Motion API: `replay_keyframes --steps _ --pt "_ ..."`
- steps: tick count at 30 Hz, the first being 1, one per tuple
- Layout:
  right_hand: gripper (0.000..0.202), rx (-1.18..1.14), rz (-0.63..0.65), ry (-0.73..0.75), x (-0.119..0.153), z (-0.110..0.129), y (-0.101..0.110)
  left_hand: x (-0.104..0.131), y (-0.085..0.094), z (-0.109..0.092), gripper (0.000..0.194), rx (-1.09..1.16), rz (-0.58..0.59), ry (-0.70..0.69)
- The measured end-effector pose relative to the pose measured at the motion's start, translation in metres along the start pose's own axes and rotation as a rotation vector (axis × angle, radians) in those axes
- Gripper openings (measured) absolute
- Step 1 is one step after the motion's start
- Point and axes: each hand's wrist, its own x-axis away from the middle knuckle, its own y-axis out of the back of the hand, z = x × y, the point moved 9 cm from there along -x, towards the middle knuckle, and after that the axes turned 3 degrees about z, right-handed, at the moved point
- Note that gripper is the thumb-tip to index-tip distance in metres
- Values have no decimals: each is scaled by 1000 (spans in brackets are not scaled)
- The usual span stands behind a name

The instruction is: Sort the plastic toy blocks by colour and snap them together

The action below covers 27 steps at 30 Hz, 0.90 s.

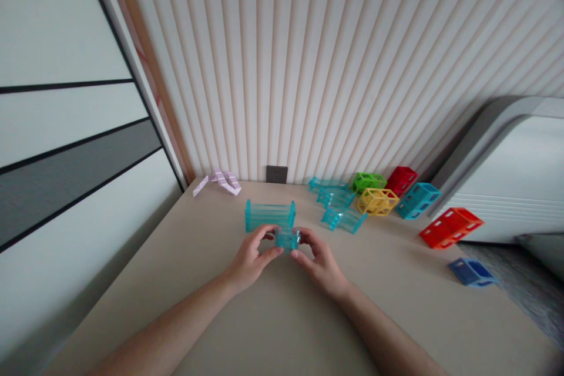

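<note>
Between my two hands is a small clear teal plastic track piece (287, 241), held above the table at the middle of the view. My left hand (253, 255) pinches its left side with thumb and fingers. On the opposite side, my right hand (321, 259) grips it the same way. Just behind it, a longer teal track piece (269, 215) with raised end plates stands on the table. Whether the held piece touches that longer one, I cannot tell. Further right lie several curved teal track pieces (343, 218).
Along the right are a green block frame (369, 181), a yellow one (378, 202), a red one (402, 180), a teal one (418, 200), an orange-red one (452, 227) and a blue one (473, 272). Folded lilac strips (219, 180) lie back left, by the ribbed wall (277, 70).
</note>
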Motion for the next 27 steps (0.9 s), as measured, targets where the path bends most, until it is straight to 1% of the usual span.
replay_keyframes --steps 5,10,15,21,24,27 --pt "47 42 -18 9 0 3 2 -1 2 1 39 -30 -10 8" --pt "47 73 -27 41 -1 6 3 0 -4 -3 38 35 33 36" --pt "50 104 -31 69 -1 7 3 3 -6 -7 46 75 67 22" --pt "53 135 -9 79 2 7 2 2 -3 -11 35 -10 62 -1" --pt "51 141 -5 111 2 11 2 2 -3 -13 32 -63 61 -33" --pt "47 158 2 136 2 16 1 2 -2 -13 33 -75 45 -37"
